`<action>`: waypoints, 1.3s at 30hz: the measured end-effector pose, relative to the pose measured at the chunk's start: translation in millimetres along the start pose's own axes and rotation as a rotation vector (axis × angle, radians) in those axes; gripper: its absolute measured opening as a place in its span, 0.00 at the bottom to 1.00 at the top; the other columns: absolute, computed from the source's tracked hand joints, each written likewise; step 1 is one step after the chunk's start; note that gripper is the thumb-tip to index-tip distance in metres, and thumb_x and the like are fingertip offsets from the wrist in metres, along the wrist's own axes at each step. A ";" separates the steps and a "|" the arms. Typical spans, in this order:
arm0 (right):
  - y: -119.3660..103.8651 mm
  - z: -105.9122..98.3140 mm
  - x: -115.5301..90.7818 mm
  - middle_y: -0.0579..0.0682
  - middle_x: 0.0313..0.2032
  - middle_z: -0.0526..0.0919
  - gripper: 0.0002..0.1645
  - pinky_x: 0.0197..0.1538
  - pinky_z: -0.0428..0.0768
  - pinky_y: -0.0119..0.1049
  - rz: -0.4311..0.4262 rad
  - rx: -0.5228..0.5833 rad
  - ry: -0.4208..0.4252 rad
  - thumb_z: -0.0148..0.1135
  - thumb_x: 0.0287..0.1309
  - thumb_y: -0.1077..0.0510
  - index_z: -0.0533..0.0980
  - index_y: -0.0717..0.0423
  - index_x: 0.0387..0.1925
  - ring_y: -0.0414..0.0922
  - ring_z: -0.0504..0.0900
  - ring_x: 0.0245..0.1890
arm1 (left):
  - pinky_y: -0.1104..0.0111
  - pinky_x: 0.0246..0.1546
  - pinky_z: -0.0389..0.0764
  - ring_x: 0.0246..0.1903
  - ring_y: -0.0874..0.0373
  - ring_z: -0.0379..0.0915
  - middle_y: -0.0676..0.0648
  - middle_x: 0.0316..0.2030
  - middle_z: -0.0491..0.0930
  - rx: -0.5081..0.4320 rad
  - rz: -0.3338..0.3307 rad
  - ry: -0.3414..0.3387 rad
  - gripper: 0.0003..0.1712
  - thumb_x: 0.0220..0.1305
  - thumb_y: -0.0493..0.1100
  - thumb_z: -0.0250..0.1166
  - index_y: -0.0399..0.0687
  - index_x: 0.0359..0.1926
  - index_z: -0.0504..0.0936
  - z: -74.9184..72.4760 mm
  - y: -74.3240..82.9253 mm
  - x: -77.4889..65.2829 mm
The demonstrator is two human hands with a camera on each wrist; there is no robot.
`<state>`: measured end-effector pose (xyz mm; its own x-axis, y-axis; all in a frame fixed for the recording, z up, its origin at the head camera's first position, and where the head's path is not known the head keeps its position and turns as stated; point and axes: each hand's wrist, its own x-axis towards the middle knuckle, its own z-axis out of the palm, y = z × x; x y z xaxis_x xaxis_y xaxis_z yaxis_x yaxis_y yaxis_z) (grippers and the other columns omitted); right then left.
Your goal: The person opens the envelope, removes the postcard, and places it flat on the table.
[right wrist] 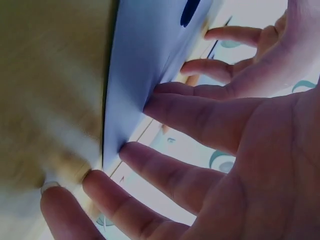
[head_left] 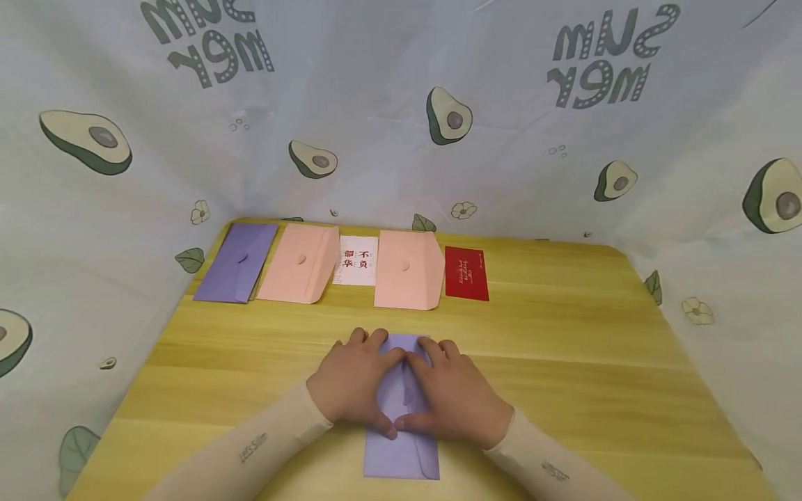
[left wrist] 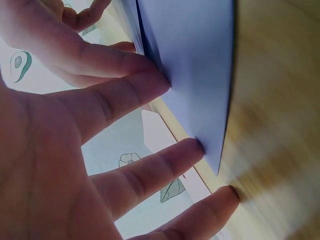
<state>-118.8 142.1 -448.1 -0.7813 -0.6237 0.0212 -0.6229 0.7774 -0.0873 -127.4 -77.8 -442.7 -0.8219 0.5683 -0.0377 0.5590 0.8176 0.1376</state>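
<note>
The purple envelope [head_left: 390, 458] lies lengthwise on the desk [head_left: 595, 396], under the left hand [head_left: 352, 381] and right hand [head_left: 462, 398]. Each grip is spread loosely, clasping nothing; fingertips press the paper from both sides, seemingly to hold it flat and steady. Pink envelopes [head_left: 401, 289] and cards [head_left: 466, 275] line the back, probably to avoid crowding the work.

Room at both sides

A hand could pass over the table [head_left: 595, 348] right of the right hand [head_left: 464, 400] or left of the left hand [head_left: 347, 386]. Ahead lies a row of envelopes [head_left: 404, 282] and cards [head_left: 466, 273]; cloth [head_left: 376, 69] rises behind.
</note>
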 end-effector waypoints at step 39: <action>7.3 3.2 1.9 0.53 0.65 0.75 0.61 0.47 0.83 0.50 0.017 -0.001 0.057 0.72 0.35 0.14 0.77 0.47 0.65 0.53 0.75 0.59 | 0.38 0.40 0.83 0.52 0.42 0.73 0.46 0.59 0.74 0.002 0.011 -0.004 0.65 0.20 0.82 0.81 0.61 0.64 0.79 -2.5 0.0 2.9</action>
<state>-124.6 146.3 -452.0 -0.7928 -0.6046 0.0765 -0.6094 0.7881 -0.0873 -130.0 -76.4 -440.4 -0.8156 0.5773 -0.0398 0.5680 0.8118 0.1359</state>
